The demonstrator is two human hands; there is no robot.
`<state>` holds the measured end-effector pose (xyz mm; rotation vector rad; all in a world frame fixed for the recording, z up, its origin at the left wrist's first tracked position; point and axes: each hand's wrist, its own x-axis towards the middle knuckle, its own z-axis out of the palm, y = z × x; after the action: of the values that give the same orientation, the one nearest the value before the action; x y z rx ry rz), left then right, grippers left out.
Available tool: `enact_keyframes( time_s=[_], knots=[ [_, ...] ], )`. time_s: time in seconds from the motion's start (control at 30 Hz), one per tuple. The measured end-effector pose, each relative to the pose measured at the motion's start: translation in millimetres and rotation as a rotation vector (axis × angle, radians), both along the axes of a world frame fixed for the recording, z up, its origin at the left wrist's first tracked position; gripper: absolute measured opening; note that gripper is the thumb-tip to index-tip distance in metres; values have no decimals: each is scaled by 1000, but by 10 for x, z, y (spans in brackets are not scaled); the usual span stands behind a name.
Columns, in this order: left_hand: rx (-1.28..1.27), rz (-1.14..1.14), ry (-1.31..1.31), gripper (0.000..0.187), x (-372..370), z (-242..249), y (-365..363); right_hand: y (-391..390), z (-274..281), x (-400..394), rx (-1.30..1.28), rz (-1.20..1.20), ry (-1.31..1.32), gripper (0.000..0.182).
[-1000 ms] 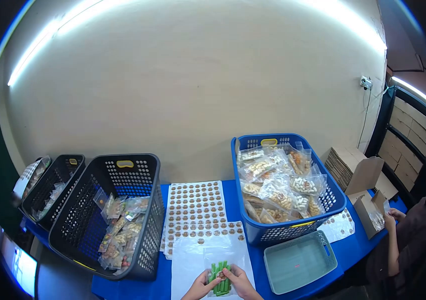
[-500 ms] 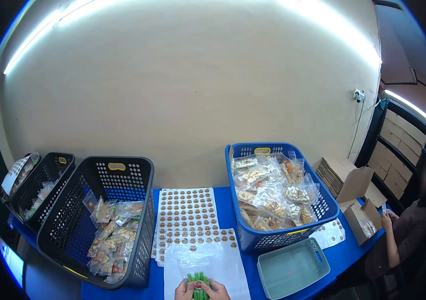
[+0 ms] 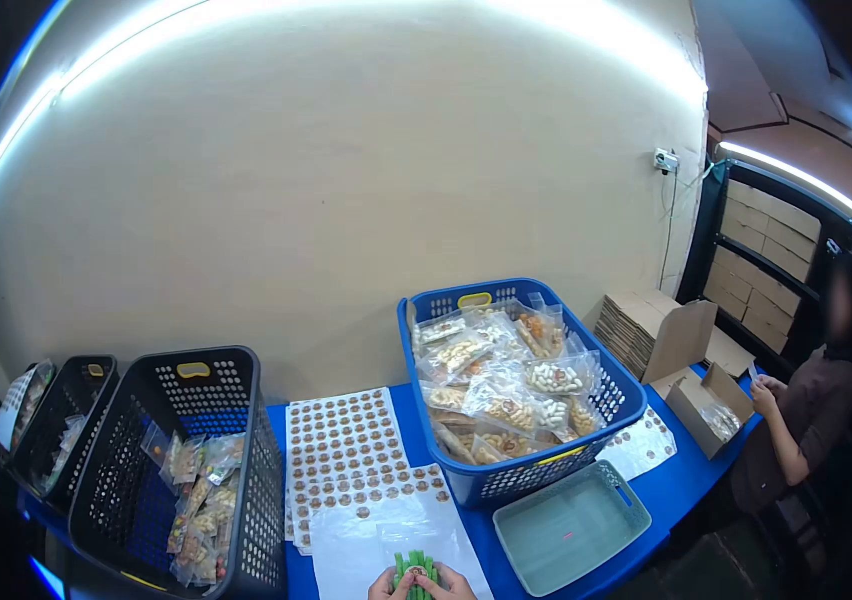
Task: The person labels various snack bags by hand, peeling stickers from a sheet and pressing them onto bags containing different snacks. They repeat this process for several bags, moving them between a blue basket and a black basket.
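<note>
Closer to the body slid the clear plastic packet of green sticks [image 3: 415, 556], left hand [image 3: 385, 585] and right hand [image 3: 454, 584] pinching it, fingers nearly closed, thumbs by its round brown label [image 3: 417, 570].

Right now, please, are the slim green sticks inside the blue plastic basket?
No, the left hand and right hand hold the green sticks.

Single head-worn view — looked forward and down from above the near edge of the blue table [image 3: 636, 545], wall [image 3: 336, 190] filling the upper part, hands [image 3: 421, 582] close at the bottom edge — rounded, dark-cornered wide angle, no second view sharing the scene.
</note>
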<state>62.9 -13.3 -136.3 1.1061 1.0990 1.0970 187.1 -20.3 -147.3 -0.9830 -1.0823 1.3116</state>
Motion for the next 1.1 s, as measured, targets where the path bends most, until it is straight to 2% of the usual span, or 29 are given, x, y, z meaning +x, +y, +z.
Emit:
enact_keyframes(
  time_s=[0.07, 0.17, 0.37, 0.47, 0.6, 0.7, 0.73, 0.83, 0.87, 0.93, 1.03, 1.1],
  knots=[
    [31, -24, 11, 22, 69, -141, 33, -30, 30, 78, -19, -47, -20, 25],
    [-48, -157, -55, 23, 193, 98, 15, -81, 123, 206, -53, -102, 9, 22],
    [-12, -227, -133, 25, 476, 173, 43, -103, 231, 544, -36, -106, 58, 22],
    [4, -248, -84, 28, 572, 183, 52, -94, 194, 678, -38, -99, 176, 19],
    [-14, -274, 3, 32, 678, 236, 33, -143, 503, 721, -19, -190, 194, 15],
    [23, -303, 15, 32, 719, 204, 109, -119, 220, 676, 10, -331, 193, 15],
    [23, -314, 55, 32, 719, 199, 125, -147, 288, 685, -27, -324, 200, 14],
    [-67, -371, 50, 30, 739, 151, 144, -75, -585, 743, -140, -522, -12, 15],
    [-105, -392, 30, 29, 758, 139, 172, -78, -624, 756, -145, -539, -11, 15],
    [-38, -442, 44, 27, 826, 230, 204, -86, -540, 814, -154, -562, -15, 15],
    [-9, -500, 14, 24, 1007, 181, 278, -106, -155, 948, -138, -510, 197, 15],
    [-17, -527, -4, 23, 1198, 146, 295, -138, -11, 1085, -108, -540, 230, 18]
  ],
)
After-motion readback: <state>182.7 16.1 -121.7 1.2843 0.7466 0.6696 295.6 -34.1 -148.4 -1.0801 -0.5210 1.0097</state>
